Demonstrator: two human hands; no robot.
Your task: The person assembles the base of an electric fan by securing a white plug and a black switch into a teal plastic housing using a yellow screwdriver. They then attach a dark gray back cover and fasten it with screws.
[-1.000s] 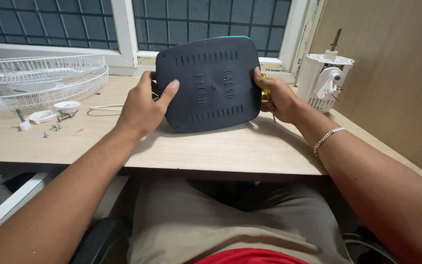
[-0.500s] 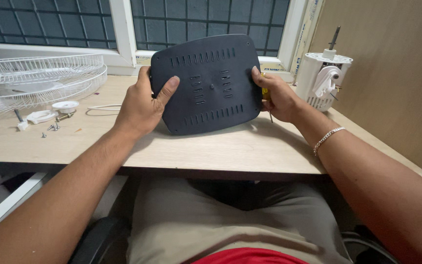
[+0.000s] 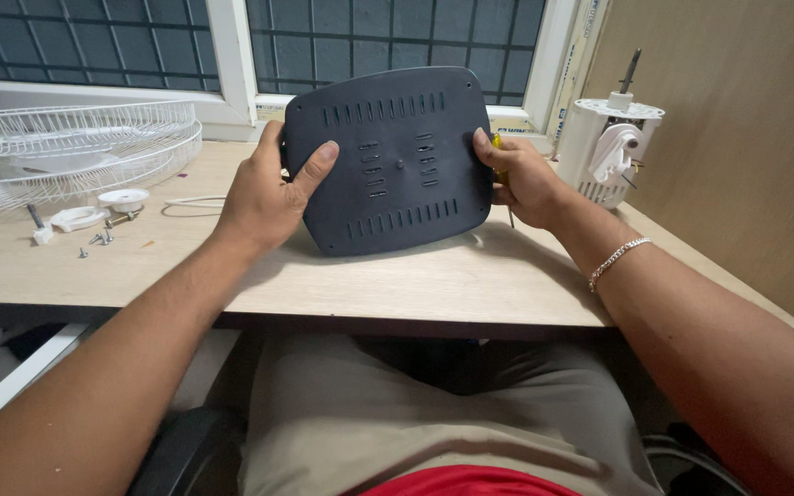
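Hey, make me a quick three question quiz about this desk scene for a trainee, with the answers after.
1. True or false: both hands grip the dark vented panel.
2. Which hand also holds a yellow-handled screwdriver?
3. What lies nearest the loose screws: A) the white motor housing, B) the white wire fan guard, C) the window frame?

Key
1. True: the left hand and right hand hold its two side edges.
2. The right hand.
3. B.
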